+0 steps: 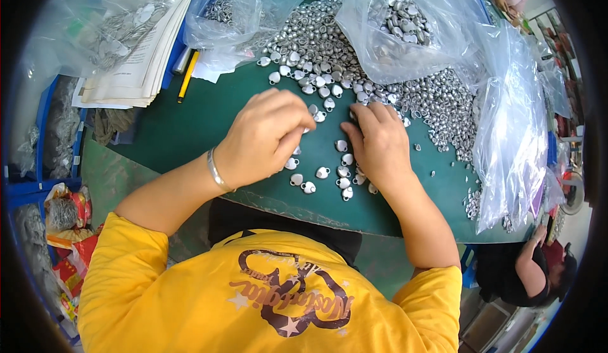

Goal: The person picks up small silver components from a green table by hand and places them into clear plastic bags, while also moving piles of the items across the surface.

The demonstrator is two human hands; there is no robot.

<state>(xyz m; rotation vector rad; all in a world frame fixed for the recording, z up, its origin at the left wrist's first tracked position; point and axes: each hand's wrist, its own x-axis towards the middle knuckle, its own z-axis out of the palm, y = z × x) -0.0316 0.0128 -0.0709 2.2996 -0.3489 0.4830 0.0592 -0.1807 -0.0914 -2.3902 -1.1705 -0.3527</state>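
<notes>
Head view: both bare hands work over a green tabletop (171, 118) strewn with small silvery heart-shaped pieces (323, 173), each with a little loop. The left hand (269, 131), with a metal bracelet (216, 172) at the wrist, has its thumb and forefinger nearly together; a pale bit shows at their tips, but I cannot tell whether they grip it. The right hand (383, 141) is curled palm down, thumb a little apart from the forefinger (what lies under its fingers (369, 116) is hidden, so I cannot tell if they hold anything). Heart-shaped pieces lie loose between and just below the hands, and more sit beyond them, at the near edge of a large heap of metal parts (320, 26). A clear plastic bag (367, 42) of similar parts rests on the heap, and a long clear bag (514, 131) drapes at the right. Left of the heap lies a yellow pen (189, 77), near stacked papers (142, 58).
</notes>
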